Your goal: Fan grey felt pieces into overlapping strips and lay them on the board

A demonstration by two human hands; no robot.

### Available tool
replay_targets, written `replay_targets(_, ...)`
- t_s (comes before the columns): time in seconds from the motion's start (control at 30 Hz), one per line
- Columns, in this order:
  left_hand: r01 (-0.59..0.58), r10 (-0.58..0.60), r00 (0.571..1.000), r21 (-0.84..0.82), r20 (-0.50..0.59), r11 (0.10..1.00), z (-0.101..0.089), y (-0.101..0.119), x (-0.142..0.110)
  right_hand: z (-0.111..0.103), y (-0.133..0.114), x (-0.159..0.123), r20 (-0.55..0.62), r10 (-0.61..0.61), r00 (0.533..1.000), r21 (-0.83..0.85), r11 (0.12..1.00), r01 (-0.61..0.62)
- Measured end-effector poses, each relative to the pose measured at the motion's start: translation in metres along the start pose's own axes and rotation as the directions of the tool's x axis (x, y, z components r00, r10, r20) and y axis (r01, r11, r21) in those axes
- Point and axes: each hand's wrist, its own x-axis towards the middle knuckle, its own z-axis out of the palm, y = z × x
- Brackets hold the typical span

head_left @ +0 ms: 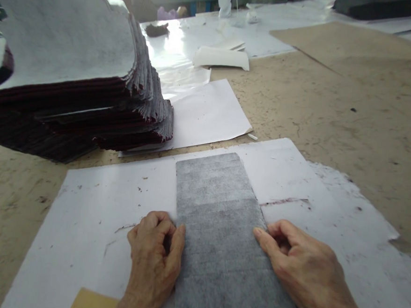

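A long grey fibrous strip, like backed fabric [220, 239], lies on white paper in front of me and runs out of view at the bottom. My left hand [156, 258] pinches its left edge, thumb on top and fingers curled. On the opposite edge, my right hand [299, 264] does the same, its thumb resting on the grey surface. The fingertips under the strip are hidden. Beneath it, the white paper sheet [92, 212] bears dark specks and a reddish streak on the right.
A tall stack of grey-backed, dark red pieces [69, 41] stands at the left. Behind the strip lies another white sheet [208, 112], with a curved white piece [221, 58] beyond it. Brown paper [357, 42] covers the back right. A yellow piece [91, 302] lies by my left wrist.
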Motion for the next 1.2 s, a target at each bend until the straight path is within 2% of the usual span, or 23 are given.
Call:
replay_targets(0.1,0.013,-0.015,0.989,-0.013,-0.145,1.000,-0.001,-0.001,-0.007,-0.001,0.008,-0.006,-0.175,-0.101,0.979,-0.027,0.995,0.098)
replay_targets(0.17,-0.065,0.074,0.974,0.048,-0.216,0.997,-0.002,0.000,-0.012,-0.002,0.011,-0.009,-0.281,-0.291,0.915,-0.111,0.956,0.270)
replay_targets(0.23,-0.207,0.237,0.959,0.188,-0.156,0.960,0.000,0.003,-0.016,0.000,0.012,-0.011,-0.279,-0.514,0.811,-0.211,0.857,0.471)
replay_targets(0.3,-0.350,0.366,0.930,0.293,-0.002,0.890,0.005,0.006,-0.019,0.007,0.012,-0.011,-0.180,-0.673,0.718,-0.271,0.735,0.621)
replay_targets(0.37,-0.410,0.396,0.911,0.335,0.113,0.848,0.011,0.006,-0.020,0.016,0.014,-0.010,-0.067,-0.720,0.690,-0.304,0.674,0.674)
replay_targets(0.43,-0.407,0.373,0.914,0.353,0.162,0.843,0.015,0.005,-0.020,0.023,0.017,-0.009,-0.008,-0.706,0.708,-0.328,0.671,0.665)
replay_targets(0.5,-0.387,0.345,0.922,0.356,0.177,0.850,0.016,0.005,-0.020,0.028,0.019,-0.009,0.003,-0.682,0.731,-0.333,0.689,0.644)
replay_targets(0.67,-0.364,0.325,0.931,0.337,0.168,0.868,0.015,0.005,-0.022,0.025,0.020,-0.010,-0.006,-0.677,0.736,-0.290,0.706,0.646)
replay_targets(0.73,-0.368,0.335,0.929,0.289,0.159,0.884,0.013,0.002,-0.023,0.020,0.020,-0.008,-0.025,-0.667,0.745,-0.242,0.727,0.643)
replay_targets(0.8,-0.332,0.315,0.942,0.193,0.114,0.923,0.010,-0.002,-0.021,0.012,0.019,-0.003,-0.099,-0.620,0.778,-0.159,0.782,0.603)
replay_targets(0.9,-0.148,0.148,0.989,0.018,-0.007,0.989,0.001,-0.001,-0.007,0.000,0.012,0.012,-0.233,-0.443,0.865,0.012,0.889,0.459)
replay_targets(0.97,0.030,-0.031,0.999,-0.042,-0.009,0.999,-0.007,0.005,0.009,-0.006,0.003,0.024,-0.216,-0.340,0.915,0.081,0.928,0.364)
replay_targets(1.03,0.200,-0.198,0.978,-0.016,0.061,0.980,-0.013,0.016,0.025,-0.007,-0.008,0.036,-0.138,-0.287,0.948,0.088,0.950,0.300)
replay_targets(1.1,0.277,-0.281,0.953,0.055,0.109,0.959,-0.015,0.025,0.037,-0.006,-0.016,0.045,-0.072,-0.270,0.960,0.070,0.959,0.275)
replay_targets(1.2,0.295,-0.308,0.941,0.110,0.141,0.949,-0.013,0.031,0.045,-0.002,-0.022,0.050,-0.028,-0.254,0.967,0.058,0.965,0.255)
